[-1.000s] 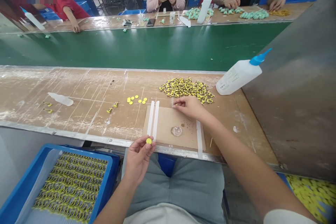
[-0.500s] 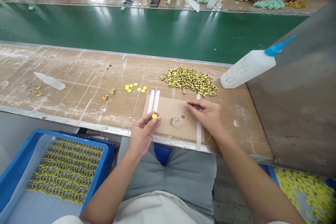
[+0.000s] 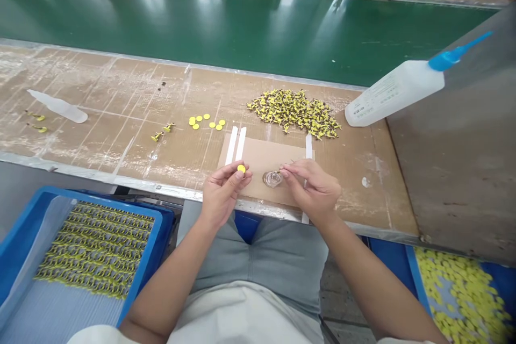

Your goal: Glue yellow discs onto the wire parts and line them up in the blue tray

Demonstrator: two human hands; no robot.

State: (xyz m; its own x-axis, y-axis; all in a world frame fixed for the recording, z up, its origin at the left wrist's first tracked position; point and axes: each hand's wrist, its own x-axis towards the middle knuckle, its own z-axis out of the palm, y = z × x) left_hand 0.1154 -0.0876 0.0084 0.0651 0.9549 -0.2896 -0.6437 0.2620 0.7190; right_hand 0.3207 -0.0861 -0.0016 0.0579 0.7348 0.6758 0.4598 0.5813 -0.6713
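Left hand pinching flat yellow disc; right hand beside glossy glue.

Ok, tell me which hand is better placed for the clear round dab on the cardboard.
Probably the right hand: its fingertips are right at the clear dab, while the left hand is occupied, holding a yellow disc.
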